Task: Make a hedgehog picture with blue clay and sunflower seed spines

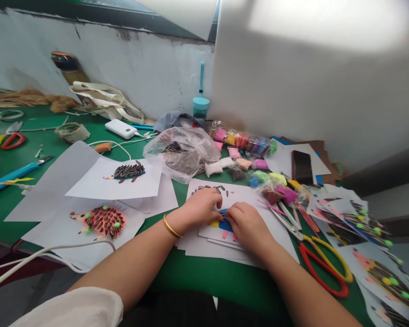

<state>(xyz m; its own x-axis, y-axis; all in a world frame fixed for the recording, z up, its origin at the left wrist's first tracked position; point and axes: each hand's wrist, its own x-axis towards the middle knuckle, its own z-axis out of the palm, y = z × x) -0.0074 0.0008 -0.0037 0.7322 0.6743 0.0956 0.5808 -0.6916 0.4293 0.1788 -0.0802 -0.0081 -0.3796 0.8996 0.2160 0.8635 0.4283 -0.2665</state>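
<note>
On a stack of white paper (pixel 204 245) lies a small hedgehog figure with a blue body (pixel 226 225), a yellow part at its left and pink feet. My left hand (pixel 204 208) is at the figure's upper left, its fingers curled and closed. My right hand (pixel 250 225) bends over the right part of the figure, fingertips pressed together on the blue. Whatever is between the fingers of either hand is hidden. Dark sunflower seeds (pixel 218 188) lie on the paper just beyond my left hand, partly covered by it.
Left are seed-covered hedgehog pictures (pixel 102 221) on paper. A clear bag of seeds (pixel 182 156) and packets of coloured clay (pixel 255 163) lie beyond my hands. Large scissors (pixel 308 245) with red and yellow handles and more hedgehog pictures (pixel 385 277) are at the right.
</note>
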